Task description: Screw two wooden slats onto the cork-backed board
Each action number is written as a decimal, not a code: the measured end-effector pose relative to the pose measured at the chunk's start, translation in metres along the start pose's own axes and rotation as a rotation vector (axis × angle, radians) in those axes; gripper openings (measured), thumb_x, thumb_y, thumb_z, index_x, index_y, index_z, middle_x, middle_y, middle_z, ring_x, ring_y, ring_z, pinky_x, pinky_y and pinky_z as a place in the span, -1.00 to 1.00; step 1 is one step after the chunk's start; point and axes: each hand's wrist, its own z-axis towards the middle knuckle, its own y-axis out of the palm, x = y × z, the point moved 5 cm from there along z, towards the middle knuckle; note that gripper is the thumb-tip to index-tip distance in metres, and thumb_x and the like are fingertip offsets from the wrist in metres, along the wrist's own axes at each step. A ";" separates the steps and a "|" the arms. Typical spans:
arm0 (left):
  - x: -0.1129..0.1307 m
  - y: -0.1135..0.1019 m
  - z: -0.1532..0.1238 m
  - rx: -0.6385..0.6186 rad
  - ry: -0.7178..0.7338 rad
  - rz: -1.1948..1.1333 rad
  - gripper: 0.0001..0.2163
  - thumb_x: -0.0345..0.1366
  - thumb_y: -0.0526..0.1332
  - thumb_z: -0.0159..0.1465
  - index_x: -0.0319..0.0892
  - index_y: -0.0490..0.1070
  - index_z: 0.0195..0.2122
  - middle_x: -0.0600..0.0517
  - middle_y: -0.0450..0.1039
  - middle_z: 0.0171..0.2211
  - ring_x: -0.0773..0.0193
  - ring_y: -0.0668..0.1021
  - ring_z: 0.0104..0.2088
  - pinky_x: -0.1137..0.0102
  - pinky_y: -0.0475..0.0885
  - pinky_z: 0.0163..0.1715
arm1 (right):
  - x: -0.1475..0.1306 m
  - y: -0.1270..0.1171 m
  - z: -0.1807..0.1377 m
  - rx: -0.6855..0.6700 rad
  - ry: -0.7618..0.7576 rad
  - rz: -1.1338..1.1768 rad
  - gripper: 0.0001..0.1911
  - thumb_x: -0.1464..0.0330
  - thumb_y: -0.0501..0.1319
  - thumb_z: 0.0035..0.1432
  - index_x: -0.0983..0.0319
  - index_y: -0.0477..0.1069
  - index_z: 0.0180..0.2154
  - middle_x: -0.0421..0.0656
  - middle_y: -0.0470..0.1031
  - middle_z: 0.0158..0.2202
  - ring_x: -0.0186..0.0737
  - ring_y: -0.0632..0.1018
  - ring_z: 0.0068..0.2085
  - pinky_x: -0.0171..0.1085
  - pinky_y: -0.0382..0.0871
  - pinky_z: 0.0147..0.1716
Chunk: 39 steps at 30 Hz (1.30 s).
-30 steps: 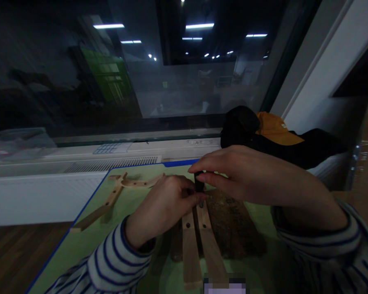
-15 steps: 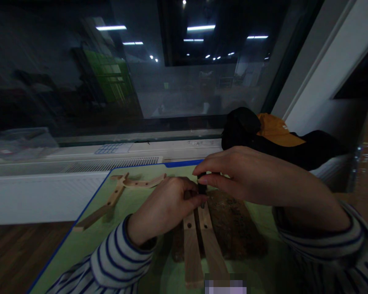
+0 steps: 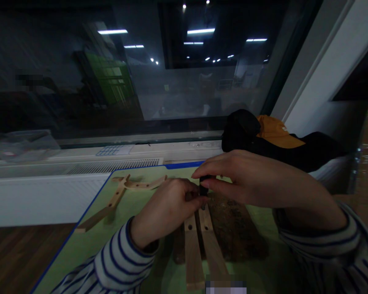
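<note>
Two pale wooden slats with drilled holes lie side by side on a green mat. My right hand pinches the top of a small dark tool that stands upright on the far end of the right slat. My left hand is closed around the slats' far ends, its fingertips at the tool's tip. Both sleeves are striped.
A brown patterned sheet lies under the slats. A curved wooden piece joined to a straight one rests at the mat's far left. A black and orange bundle sits on the sill at right. A radiator and a dark window stand behind.
Both hands have kept their grip at the same spot on the slats; only the camera has shifted slightly.
</note>
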 end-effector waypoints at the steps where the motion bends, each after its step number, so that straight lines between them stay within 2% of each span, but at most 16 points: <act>1: 0.000 -0.001 0.000 0.015 0.010 0.017 -0.78 -0.16 0.17 0.22 -0.14 0.55 -0.35 0.07 0.55 -0.49 0.29 0.49 -0.53 0.43 0.24 -0.53 | 0.000 0.000 0.000 0.006 0.002 -0.001 -0.78 0.39 0.07 0.22 0.15 0.44 -0.15 -0.20 0.52 -0.29 -0.23 0.49 -0.24 -0.28 0.27 -0.26; 5: 0.000 -0.003 0.001 0.051 0.032 0.034 -0.80 -0.13 0.19 0.20 -0.10 0.56 -0.34 0.07 0.57 -0.43 0.27 0.52 -0.46 0.42 0.28 -0.46 | 0.003 0.001 -0.001 0.027 0.012 -0.008 -0.77 0.36 0.06 0.23 0.14 0.44 -0.14 -0.20 0.52 -0.28 -0.24 0.49 -0.24 -0.28 0.27 -0.26; 9: -0.003 -0.002 0.001 0.058 0.030 0.034 -0.77 -0.10 0.20 0.19 -0.10 0.56 -0.37 0.08 0.57 -0.46 0.28 0.53 -0.48 0.42 0.27 -0.48 | 0.004 0.004 -0.001 0.019 -0.006 -0.010 -0.77 0.36 0.04 0.24 0.13 0.44 -0.15 -0.22 0.52 -0.28 -0.25 0.50 -0.23 -0.29 0.27 -0.24; 15: -0.005 -0.001 0.002 0.075 0.036 0.043 -0.79 -0.13 0.19 0.21 -0.10 0.55 -0.37 0.09 0.57 -0.45 0.28 0.54 -0.46 0.40 0.29 -0.45 | 0.005 -0.001 -0.003 0.086 0.016 -0.031 -0.66 0.36 0.07 0.21 0.19 0.34 0.02 -0.15 0.47 -0.03 -0.23 0.46 -0.06 -0.28 0.25 -0.09; 21: -0.006 0.000 0.001 0.048 0.013 0.047 -0.79 -0.15 0.17 0.21 -0.10 0.56 -0.35 0.07 0.58 -0.42 0.26 0.54 -0.44 0.38 0.32 -0.42 | 0.005 0.003 -0.003 0.036 0.003 -0.035 -0.75 0.35 0.03 0.24 0.10 0.41 -0.10 -0.23 0.52 -0.23 -0.24 0.49 -0.19 -0.28 0.28 -0.21; 31: -0.008 0.005 0.002 -0.030 -0.004 -0.032 -0.77 -0.18 0.13 0.23 -0.14 0.54 -0.31 0.09 0.57 -0.43 0.31 0.50 -0.50 0.44 0.27 -0.50 | 0.009 0.005 0.001 0.061 0.014 -0.082 -0.76 0.28 0.03 0.26 0.09 0.41 -0.11 -0.24 0.51 -0.30 -0.25 0.49 -0.24 -0.28 0.27 -0.26; 34: -0.008 0.005 0.001 -0.036 -0.001 -0.032 -0.77 -0.19 0.12 0.23 -0.15 0.54 -0.32 0.10 0.55 -0.47 0.34 0.47 -0.54 0.45 0.23 -0.54 | 0.008 0.005 0.000 0.056 0.024 -0.078 -0.76 0.28 0.02 0.26 0.10 0.42 -0.12 -0.22 0.51 -0.29 -0.23 0.49 -0.24 -0.27 0.27 -0.25; 39: -0.004 0.000 0.001 0.019 0.011 0.018 -0.79 -0.18 0.18 0.19 -0.15 0.52 -0.46 0.15 0.44 -0.62 0.37 0.41 -0.61 0.46 0.15 -0.60 | 0.004 0.003 -0.001 0.035 0.010 -0.064 -0.77 0.31 0.04 0.26 0.11 0.43 -0.13 -0.22 0.51 -0.30 -0.24 0.49 -0.25 -0.28 0.26 -0.28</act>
